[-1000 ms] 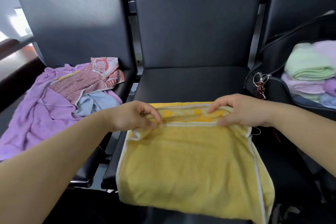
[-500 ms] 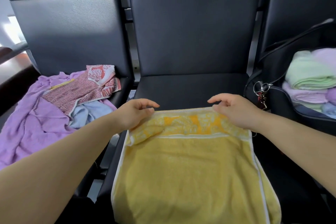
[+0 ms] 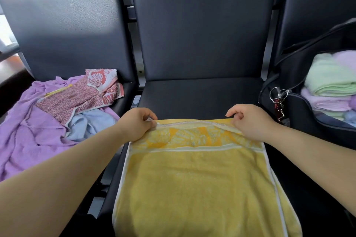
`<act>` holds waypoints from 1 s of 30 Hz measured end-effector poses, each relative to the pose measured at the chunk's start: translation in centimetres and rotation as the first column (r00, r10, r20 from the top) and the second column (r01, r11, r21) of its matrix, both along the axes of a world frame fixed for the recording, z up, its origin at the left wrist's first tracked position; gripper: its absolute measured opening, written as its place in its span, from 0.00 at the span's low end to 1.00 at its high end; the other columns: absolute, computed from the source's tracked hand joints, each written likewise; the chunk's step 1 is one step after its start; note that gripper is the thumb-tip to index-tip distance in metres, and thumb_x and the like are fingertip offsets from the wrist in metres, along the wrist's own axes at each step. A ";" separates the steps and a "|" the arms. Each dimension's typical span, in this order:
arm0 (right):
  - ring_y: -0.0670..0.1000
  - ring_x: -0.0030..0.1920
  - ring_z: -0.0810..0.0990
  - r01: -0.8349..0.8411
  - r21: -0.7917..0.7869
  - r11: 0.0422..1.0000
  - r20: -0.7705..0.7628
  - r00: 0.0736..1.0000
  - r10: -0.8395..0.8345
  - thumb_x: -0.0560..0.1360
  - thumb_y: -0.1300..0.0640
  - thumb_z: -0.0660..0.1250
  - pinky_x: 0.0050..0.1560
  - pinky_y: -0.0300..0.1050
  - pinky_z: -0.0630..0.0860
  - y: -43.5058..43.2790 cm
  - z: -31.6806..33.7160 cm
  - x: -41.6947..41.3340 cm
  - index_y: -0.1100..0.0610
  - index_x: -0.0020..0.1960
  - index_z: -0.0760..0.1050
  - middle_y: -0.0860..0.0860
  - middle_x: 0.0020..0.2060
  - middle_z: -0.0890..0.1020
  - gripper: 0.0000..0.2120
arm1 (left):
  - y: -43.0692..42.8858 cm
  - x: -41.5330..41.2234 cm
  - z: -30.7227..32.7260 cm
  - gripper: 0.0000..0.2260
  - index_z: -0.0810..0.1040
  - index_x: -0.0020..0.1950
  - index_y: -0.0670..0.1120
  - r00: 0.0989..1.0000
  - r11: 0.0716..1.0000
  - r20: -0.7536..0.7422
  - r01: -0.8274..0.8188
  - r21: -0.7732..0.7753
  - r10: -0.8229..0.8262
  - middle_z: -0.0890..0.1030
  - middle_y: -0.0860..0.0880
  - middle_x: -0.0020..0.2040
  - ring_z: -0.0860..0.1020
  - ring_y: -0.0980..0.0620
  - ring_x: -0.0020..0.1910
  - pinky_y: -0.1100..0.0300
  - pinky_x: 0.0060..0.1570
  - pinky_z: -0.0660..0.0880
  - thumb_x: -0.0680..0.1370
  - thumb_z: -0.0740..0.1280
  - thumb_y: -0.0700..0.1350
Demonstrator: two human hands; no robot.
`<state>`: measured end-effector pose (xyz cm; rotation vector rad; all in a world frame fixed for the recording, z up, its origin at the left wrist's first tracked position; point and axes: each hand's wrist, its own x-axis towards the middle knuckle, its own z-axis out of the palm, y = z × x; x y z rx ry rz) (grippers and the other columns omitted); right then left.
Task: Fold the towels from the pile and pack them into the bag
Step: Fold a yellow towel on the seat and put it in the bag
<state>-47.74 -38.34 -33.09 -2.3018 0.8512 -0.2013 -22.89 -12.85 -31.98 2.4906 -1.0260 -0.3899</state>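
A yellow towel (image 3: 196,184) with a patterned orange band and white edging lies spread over the front of the middle black seat (image 3: 198,96) and hangs toward me. My left hand (image 3: 136,123) pinches its far left corner. My right hand (image 3: 248,121) pinches the far right corner. On the left seat lies the pile (image 3: 57,115): a purple towel, a red patterned towel and a light blue one. A black bag (image 3: 308,113) stands open on the right seat, holding folded green and purple towels (image 3: 333,86).
Dark padded seat backs (image 3: 202,31) rise behind all three seats. A metal key ring with a clip (image 3: 279,100) hangs on the bag's near side. A gap with metal frame parts separates the left and middle seats.
The towel's far edge, bunched under both hands a second ago, now lies pulled out flat toward the seat back. Both hands went from flat on it to pinching the far corners.
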 end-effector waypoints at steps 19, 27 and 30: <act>0.45 0.42 0.80 0.110 0.020 0.994 0.037 0.993 -0.110 0.75 0.58 0.75 0.37 0.38 0.71 -0.7 0.0 -0.3 0.49 0.53 0.80 0.45 0.44 0.82 0.10 | 0.5 1.0 0.0 0.04 0.84 0.51 0.53 0.996 0.996 0.011 -0.086 -0.003 0.086 0.84 0.52 0.44 0.76 0.60 0.31 0.70 0.29 0.66 0.79 0.71 0.44; 0.47 0.41 0.81 0.117 0.021 0.993 0.057 0.991 -0.118 0.75 0.58 0.75 0.38 0.39 0.71 -1.2 -0.4 -0.3 0.49 0.53 0.81 0.45 0.42 0.82 0.10 | 0.9 1.0 0.3 0.03 0.83 0.47 0.51 0.991 0.990 -0.036 -0.132 -0.057 0.130 0.81 0.50 0.39 0.73 0.57 0.21 0.67 0.18 0.66 0.79 0.70 0.44; 0.47 0.43 0.82 0.102 0.022 0.995 0.035 0.994 -0.103 0.75 0.58 0.75 0.39 0.39 0.73 -1.4 -0.4 -0.3 0.48 0.53 0.80 0.46 0.45 0.83 0.10 | 1.1 1.2 0.4 0.03 0.83 0.46 0.51 0.981 0.978 -0.090 -0.182 -0.103 0.173 0.80 0.53 0.35 0.74 0.54 0.23 0.64 0.19 0.68 0.78 0.71 0.43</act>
